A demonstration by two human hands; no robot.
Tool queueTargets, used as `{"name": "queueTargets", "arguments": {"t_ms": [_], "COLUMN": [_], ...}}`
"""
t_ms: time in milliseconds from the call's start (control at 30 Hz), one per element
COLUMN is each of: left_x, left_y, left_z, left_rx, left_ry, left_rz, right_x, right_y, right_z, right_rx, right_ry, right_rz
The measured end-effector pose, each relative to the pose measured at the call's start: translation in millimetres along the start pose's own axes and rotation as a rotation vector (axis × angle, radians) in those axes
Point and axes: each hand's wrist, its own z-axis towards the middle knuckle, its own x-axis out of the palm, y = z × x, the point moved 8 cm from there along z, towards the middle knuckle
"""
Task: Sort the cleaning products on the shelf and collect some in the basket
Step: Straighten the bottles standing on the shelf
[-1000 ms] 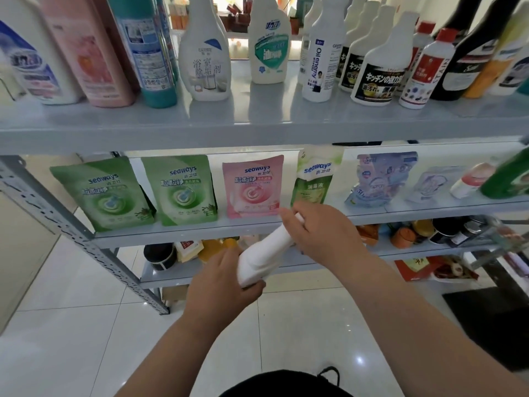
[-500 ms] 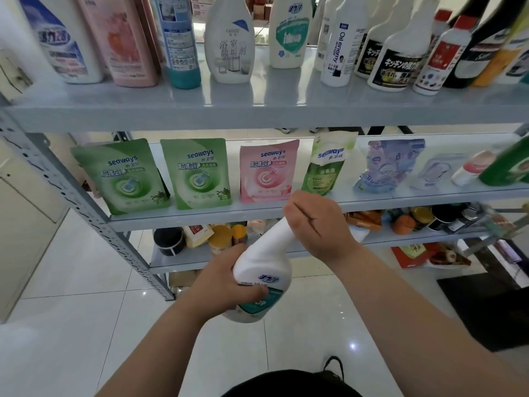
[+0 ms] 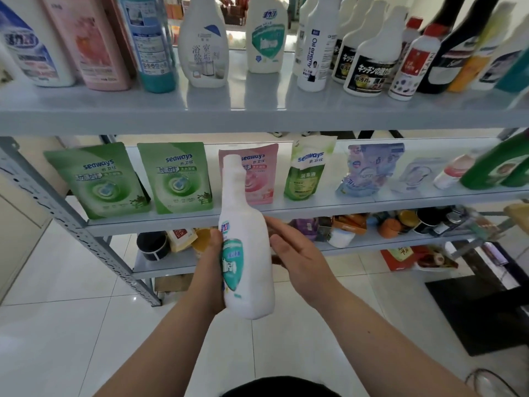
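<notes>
I hold a white bottle (image 3: pixel 246 253) with a teal label upright in front of the shelf, neck up. My left hand (image 3: pixel 210 270) grips its lower body from the left. Against the bottle's right side lies my right hand (image 3: pixel 297 259), fingers nearly straight. Behind the bottle's neck stands a pink pouch (image 3: pixel 257 179) on the middle shelf (image 3: pixel 315 207). A matching white bottle (image 3: pixel 266 35) with a teal label stands on the top shelf (image 3: pixel 257 110). No basket is in view.
The top shelf carries several bottles, among them a bathroom cleaner (image 3: pixel 203 44) and a black-labelled bottle (image 3: pixel 372 58). Green pouches (image 3: pixel 97 179) stand left on the middle shelf, jars on the bottom shelf (image 3: pixel 160 265). A dark mat (image 3: pixel 483 308) lies on the tiled floor.
The bottle has swung from tilted to upright and risen. My right hand has left the neck and now lies flat along the bottle's side. The view has tilted down slightly.
</notes>
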Motion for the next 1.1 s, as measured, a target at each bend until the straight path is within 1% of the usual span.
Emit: {"name": "queueTargets", "arguments": {"t_ms": [133, 233, 367, 467, 633, 767, 867, 1000, 1100], "left_x": [31, 55, 89, 123, 190, 233, 255, 282, 287], "left_y": [15, 24, 27, 18, -18, -64, -106, -157, -193], "left_z": [12, 22, 30, 35, 32, 35, 40, 51, 78], "left_rx": [-0.026, -0.027, 0.044, 0.157, 0.368, 0.542, 0.642, 0.737, 0.775], "left_ry": [-0.038, -0.139, -0.223, -0.206, -0.155, -0.171, -0.192, -0.135, -0.091], "left_rz": [-0.081, -0.082, 0.041, 0.172, 0.267, 0.32, 0.389, 0.595, 0.662], "right_x": [-34, -60, -98, -127, -163, -181, -188, -195, -201], "right_y": [0, -9, -19, -10, 36, 85, 120, 149, 157], "right_z": [0, 3, 15, 29, 60, 92, 114, 146, 173], "right_rx": [0.015, 0.067, 0.124, 0.104, -0.011, -0.142, -0.235, -0.351, -0.421], "right_ry": [0.016, 0.04, 0.038, 0.051, 0.081, 0.087, 0.078, -0.002, -0.094], "right_rz": [0.072, 0.109, 0.128, 0.153, 0.159, 0.128, 0.148, 0.146, 0.141]}}
